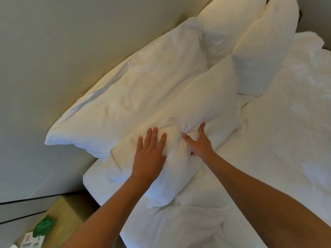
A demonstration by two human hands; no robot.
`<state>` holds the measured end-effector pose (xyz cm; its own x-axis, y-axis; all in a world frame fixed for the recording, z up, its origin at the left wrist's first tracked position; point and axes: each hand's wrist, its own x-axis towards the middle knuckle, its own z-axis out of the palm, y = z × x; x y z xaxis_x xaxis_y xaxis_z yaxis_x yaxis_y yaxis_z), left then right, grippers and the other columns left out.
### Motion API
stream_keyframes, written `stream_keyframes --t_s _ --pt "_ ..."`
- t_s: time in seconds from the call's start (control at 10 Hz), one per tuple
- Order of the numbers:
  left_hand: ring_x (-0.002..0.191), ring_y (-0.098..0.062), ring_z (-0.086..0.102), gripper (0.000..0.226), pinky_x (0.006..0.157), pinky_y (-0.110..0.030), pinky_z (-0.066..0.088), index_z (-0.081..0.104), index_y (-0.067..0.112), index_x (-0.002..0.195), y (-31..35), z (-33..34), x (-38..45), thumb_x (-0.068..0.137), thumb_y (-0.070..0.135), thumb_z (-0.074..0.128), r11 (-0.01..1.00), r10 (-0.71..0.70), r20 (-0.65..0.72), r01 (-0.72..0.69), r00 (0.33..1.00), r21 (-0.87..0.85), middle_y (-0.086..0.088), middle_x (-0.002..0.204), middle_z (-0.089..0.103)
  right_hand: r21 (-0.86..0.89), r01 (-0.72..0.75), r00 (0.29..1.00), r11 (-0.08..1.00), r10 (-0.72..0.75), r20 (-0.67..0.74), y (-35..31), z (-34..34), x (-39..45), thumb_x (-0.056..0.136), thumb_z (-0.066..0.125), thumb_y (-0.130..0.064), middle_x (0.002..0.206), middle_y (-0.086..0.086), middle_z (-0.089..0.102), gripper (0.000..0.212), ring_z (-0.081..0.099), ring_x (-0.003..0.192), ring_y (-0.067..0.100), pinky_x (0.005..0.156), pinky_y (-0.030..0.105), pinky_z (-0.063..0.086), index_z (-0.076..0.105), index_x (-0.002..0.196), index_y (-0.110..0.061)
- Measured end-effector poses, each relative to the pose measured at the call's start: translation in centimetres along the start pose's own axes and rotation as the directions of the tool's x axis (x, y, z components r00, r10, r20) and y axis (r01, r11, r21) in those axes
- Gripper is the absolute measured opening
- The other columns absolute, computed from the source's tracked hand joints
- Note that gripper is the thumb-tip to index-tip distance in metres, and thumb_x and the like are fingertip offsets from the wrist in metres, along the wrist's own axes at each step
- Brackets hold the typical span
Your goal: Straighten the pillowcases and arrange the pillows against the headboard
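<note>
Several white pillows lie along the pale headboard [62,56]. The near front pillow [206,99] leans on a back pillow [125,101] that rests against the headboard. My left hand [150,154] lies flat with straight fingers on the front pillow's near end. Just to its right, my right hand [198,142] pinches a bunched fold of that pillow's case. Two more pillows stand farther along: a back one [227,24] and a front one [265,51].
A rumpled white duvet [286,140] covers the bed on the right and in front. At the lower left stands a wooden nightstand [66,208] with a green leaf-shaped card [43,227] and printed cards on it.
</note>
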<state>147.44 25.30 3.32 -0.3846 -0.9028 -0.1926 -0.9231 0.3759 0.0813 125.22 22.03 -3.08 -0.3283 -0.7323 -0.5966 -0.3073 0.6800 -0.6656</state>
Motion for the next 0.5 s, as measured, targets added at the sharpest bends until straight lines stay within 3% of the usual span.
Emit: stream_keyframes --t_s 0.1,0.2,0.3,0.5 --pt "0.158 -0.032 -0.010 0.077 0.126 -0.056 0.011 0.003 0.029 0.163 0.3 0.3 -0.6 0.103 0.042 0.049 0.999 0.020 0.039 -0.021 0.999 0.028 -0.010 0.171 -0.010 -0.003 -0.038 0.999 0.999 0.038 0.033 0.4 -0.2 -0.4 0.083 0.074 -0.064 0.156 0.017 0.043 0.117 0.049 0.137 0.044 0.086 0.054 0.062 -0.012 0.160 -0.050" --pt "0.158 -0.032 -0.012 0.078 0.126 -0.056 0.010 0.001 0.031 0.164 0.8 0.3 -1.6 0.102 0.044 0.047 0.999 0.029 0.086 -0.032 0.996 0.035 -0.008 0.171 -0.014 -0.125 0.003 0.999 0.992 0.003 0.043 1.6 -1.0 -1.5 0.090 0.065 -0.065 0.159 0.015 0.044 0.105 0.045 0.142 0.041 0.111 0.052 0.047 -0.005 0.165 -0.040" --pt "0.158 -0.031 -0.012 0.080 0.127 -0.055 0.009 0.001 0.032 0.163 0.8 -0.6 -2.7 0.101 0.048 0.048 1.000 0.019 0.118 -0.021 0.993 0.012 -0.006 0.171 -0.016 -0.253 0.077 0.995 0.964 -0.060 0.074 2.4 -2.3 -3.6 0.098 0.059 -0.058 0.162 0.011 0.042 0.090 0.043 0.147 0.035 0.117 0.042 0.036 0.009 0.167 -0.028" --pt "0.158 -0.031 -0.005 0.081 0.127 -0.052 0.011 0.004 0.035 0.163 -0.3 -1.9 -4.4 0.099 0.051 0.051 0.998 -0.007 0.140 0.016 0.990 -0.065 -0.010 0.171 -0.011 -0.306 0.136 0.989 0.942 -0.113 0.090 3.5 -5.3 -8.5 0.100 0.060 -0.051 0.154 0.014 0.051 0.079 0.052 0.139 0.033 0.113 0.043 0.041 0.024 0.164 -0.022"
